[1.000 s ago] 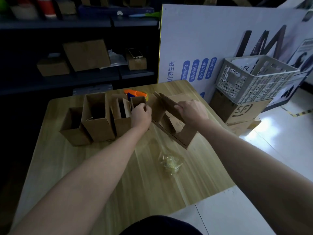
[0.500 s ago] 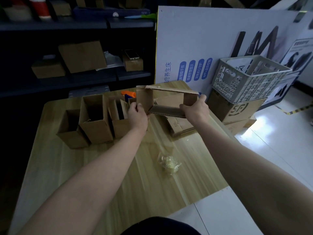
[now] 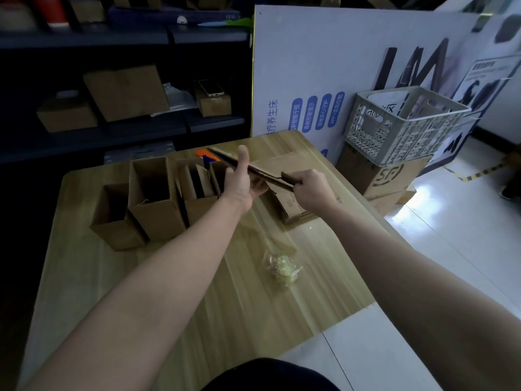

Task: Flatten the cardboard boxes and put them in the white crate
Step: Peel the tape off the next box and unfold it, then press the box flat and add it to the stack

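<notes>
With left hand (image 3: 239, 183) pinching and right hand (image 3: 310, 189) gripping the ends of the collapsed box (image 3: 266, 173), press its folds fully flat before carrying it to the white crate (image 3: 406, 131).

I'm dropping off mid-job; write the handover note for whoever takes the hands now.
Left hand: pinches the flattened box, thumb on top.
Right hand: grips its other end, above the table.
Done: this box pressed flat; another flat piece lies on the table.
Left: carry both to the white crate; the open boxes stand unflattened.
</notes>
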`<state>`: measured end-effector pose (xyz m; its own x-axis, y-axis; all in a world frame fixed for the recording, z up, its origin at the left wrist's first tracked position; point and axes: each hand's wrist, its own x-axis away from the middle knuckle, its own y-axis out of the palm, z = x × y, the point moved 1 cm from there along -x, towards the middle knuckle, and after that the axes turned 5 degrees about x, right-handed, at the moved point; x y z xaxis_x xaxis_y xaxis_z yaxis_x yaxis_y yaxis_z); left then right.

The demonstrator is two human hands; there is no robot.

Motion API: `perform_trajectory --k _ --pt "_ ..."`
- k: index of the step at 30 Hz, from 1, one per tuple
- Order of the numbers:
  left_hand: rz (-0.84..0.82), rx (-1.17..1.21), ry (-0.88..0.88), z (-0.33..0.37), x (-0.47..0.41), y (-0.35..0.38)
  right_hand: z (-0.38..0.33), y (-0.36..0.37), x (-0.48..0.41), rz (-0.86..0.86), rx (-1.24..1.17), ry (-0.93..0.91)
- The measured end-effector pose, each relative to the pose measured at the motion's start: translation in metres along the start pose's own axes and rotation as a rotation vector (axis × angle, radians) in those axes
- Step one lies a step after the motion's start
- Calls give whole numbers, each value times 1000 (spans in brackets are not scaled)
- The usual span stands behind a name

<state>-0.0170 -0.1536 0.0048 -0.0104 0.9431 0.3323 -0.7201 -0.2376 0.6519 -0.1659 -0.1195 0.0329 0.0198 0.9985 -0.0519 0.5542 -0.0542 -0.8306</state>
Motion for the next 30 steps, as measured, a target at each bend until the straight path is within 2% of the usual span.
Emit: perform_trajectory --k 2,4,6,8,11,13,15,19,22,25,30 --pt "67 -77 -21 -6 -3 3 -4 -1 5 -30 17 -78" --pt "167 -159 26 -11 -9 1 -3 -3 10 -148 1 -123" --pt "212 -179 55 -15 -15 -6 2 -5 14 -251 -64 -84" --pt "190 -190 45 -19 -19 -14 13 -6 11 -192 -143 30" --pt "100 -297 -28 -28 -19 -19 40 -8 6 -20 98 261" --pt "50 -376 -72 -35 -13 -20 58 -8 9 -15 128 395" --pt "15 -441 -131 -47 -7 -23 74 -8 14 -32 19 502" --pt "-73 -615 -352 -81 8 -30 112 -12 35 -123 64 663" --pt "-98 -828 -451 -110 12 -33 146 -12 47 -151 65 703" --pt "-41 -991 -429 -142 12 -29 173 -11 53 -192 106 698" --pt "40 -1050 -472 -199 12 -15 226 -17 48 -300 187 673"
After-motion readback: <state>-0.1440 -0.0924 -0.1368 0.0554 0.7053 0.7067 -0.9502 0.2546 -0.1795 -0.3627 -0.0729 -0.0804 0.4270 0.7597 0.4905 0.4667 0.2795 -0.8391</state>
